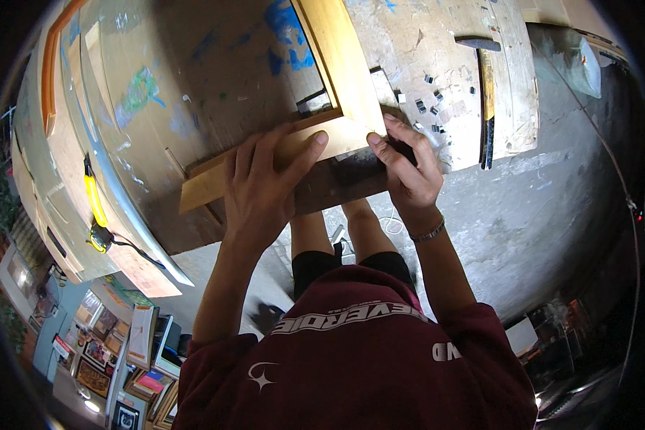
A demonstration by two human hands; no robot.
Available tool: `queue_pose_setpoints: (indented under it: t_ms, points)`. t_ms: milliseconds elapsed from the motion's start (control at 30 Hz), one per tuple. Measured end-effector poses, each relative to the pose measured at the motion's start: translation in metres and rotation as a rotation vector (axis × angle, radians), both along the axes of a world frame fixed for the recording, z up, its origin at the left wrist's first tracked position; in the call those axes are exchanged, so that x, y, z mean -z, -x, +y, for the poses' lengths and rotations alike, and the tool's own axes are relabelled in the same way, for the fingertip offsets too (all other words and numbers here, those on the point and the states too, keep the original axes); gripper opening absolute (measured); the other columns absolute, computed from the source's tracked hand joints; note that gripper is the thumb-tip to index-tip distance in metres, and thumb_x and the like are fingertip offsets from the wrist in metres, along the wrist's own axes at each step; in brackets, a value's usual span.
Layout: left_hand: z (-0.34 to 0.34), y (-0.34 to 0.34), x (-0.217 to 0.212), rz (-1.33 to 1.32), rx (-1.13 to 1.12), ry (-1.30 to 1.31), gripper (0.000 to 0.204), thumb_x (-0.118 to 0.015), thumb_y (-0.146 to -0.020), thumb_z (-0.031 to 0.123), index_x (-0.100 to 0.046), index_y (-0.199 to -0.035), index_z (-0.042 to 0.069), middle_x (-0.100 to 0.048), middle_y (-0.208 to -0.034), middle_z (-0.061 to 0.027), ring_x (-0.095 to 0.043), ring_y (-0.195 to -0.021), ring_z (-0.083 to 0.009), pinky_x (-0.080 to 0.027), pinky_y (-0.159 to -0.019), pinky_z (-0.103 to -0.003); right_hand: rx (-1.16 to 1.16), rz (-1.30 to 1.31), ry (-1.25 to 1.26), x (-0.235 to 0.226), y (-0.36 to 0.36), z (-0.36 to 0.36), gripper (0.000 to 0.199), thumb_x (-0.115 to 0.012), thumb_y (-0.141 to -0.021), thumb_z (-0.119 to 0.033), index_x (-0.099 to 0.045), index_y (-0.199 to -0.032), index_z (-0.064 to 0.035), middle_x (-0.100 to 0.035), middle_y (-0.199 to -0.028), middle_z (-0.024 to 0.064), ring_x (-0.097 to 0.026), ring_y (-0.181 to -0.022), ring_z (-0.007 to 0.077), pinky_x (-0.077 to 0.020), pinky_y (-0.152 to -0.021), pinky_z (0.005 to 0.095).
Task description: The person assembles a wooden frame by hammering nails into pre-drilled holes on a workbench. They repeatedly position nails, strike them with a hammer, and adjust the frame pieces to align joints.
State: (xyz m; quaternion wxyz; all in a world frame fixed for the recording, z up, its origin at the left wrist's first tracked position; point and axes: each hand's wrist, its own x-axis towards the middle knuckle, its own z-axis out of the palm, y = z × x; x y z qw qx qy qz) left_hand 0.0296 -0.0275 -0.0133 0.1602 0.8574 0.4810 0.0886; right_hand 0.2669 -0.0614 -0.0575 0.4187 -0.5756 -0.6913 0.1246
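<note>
L hand [261, 190] lies flat, fingers spread, pressing the bottom rail of a wooden picture frame [340, 72] w/ its corner at the near edge of the paint-stained workbench [193, 86]. R hand [408, 168] is curled at the frame corner, fingertips pinching something too small to tell. Small metal clips [437, 100] lie scattered just beyond; hammer [486, 93] further right.

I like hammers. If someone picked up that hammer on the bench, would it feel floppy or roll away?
Probably stiff: the hammer has a straight handle and dark metal head. Likely head-heavy. It lies flat on the workbench, so rolling seems unlikely.
</note>
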Motion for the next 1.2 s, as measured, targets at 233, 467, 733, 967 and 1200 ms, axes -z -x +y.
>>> queue_pose_setpoints:
  t_ms: [233, 467, 733, 967, 1200]
  points:
    - [0.000, 0.001, 0.001, 0.016, -0.006, -0.011, 0.073, -0.076, -0.078, 0.003, -0.066, -0.142, 0.038, -0.060, -0.138, -0.0059, -0.058, -0.121, -0.0299, -0.044, -0.102, -0.048, -0.012, 0.004, 0.001, -0.001, -0.001, 0.001, 0.016, -0.083, -0.084, 0.003, -0.082, -0.099, -0.0019, -0.074, -0.114, 0.0198, -0.074, -0.101, 0.0298, -0.0605, -0.085, 0.0349]
    - [-0.001, 0.002, 0.006, 0.002, 0.003, -0.037, 0.074, -0.076, -0.077, 0.003, -0.067, -0.141, 0.038, -0.061, -0.138, -0.0052, -0.057, -0.120, -0.0283, -0.044, -0.103, -0.047, -0.019, 0.036, 0.055, -0.001, -0.002, -0.002, 0.022, -0.084, -0.083, 0.002, -0.081, -0.104, -0.0046, -0.074, -0.114, 0.0183, -0.073, -0.103, 0.0301, -0.0606, -0.087, 0.0356]
    - [-0.004, 0.001, 0.003, 0.014, -0.026, -0.011, 0.075, -0.076, -0.076, 0.004, -0.067, -0.141, 0.040, -0.061, -0.138, -0.0041, -0.057, -0.121, -0.0281, -0.043, -0.105, -0.048, -0.026, 0.017, 0.083, 0.001, -0.003, -0.003, 0.027, -0.083, -0.084, 0.003, -0.081, -0.107, -0.0090, -0.073, -0.116, 0.0165, -0.073, -0.106, 0.0302, -0.0616, -0.088, 0.0364]
    - [-0.003, 0.002, 0.003, 0.032, -0.015, 0.003, 0.079, -0.077, -0.075, 0.003, -0.065, -0.143, 0.041, -0.060, -0.138, -0.0037, -0.056, -0.123, -0.0280, -0.043, -0.105, -0.048, 0.004, 0.005, 0.047, 0.008, -0.002, -0.004, 0.027, -0.084, -0.084, -0.007, -0.081, -0.110, -0.0135, -0.074, -0.114, 0.0164, -0.074, -0.102, 0.0286, -0.0618, -0.084, 0.0357]
    - [0.002, 0.002, 0.001, -0.019, 0.001, 0.021, 0.077, -0.078, -0.075, 0.004, -0.065, -0.143, 0.038, -0.060, -0.138, -0.0045, -0.057, -0.122, -0.0287, -0.045, -0.103, -0.049, 0.004, 0.020, 0.024, 0.009, -0.002, -0.003, 0.026, -0.083, -0.084, -0.007, -0.081, -0.109, -0.0111, -0.074, -0.113, 0.0173, -0.074, -0.100, 0.0285, -0.0616, -0.083, 0.0358]
